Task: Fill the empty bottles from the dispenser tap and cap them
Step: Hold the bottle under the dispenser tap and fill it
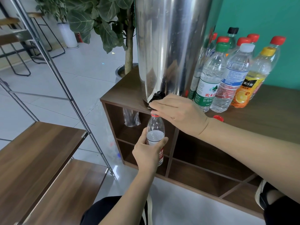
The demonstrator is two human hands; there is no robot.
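A tall steel dispenser (pixel 168 46) stands on the wooden cabinet top (pixel 267 111), with its black tap (pixel 158 96) at the front edge. My left hand (pixel 146 153) grips a clear bottle with a red label (pixel 155 130) and holds it upright, its open mouth right under the tap. The bottle holds water up to about its shoulder. My right hand (pixel 177 112) rests on the tap with straight fingers pressing its lever. A loose red cap (pixel 218 118) lies on the cabinet top behind my right wrist.
Several capped bottles (pixel 227 75) stand to the right of the dispenser against the teal wall. The cabinet has open cubbies (pixel 203 159) below; one holds a plastic sleeve (pixel 131 118). A potted plant (pixel 128 46) stands behind, a metal-framed wooden shelf (pixel 40 151) on the left.
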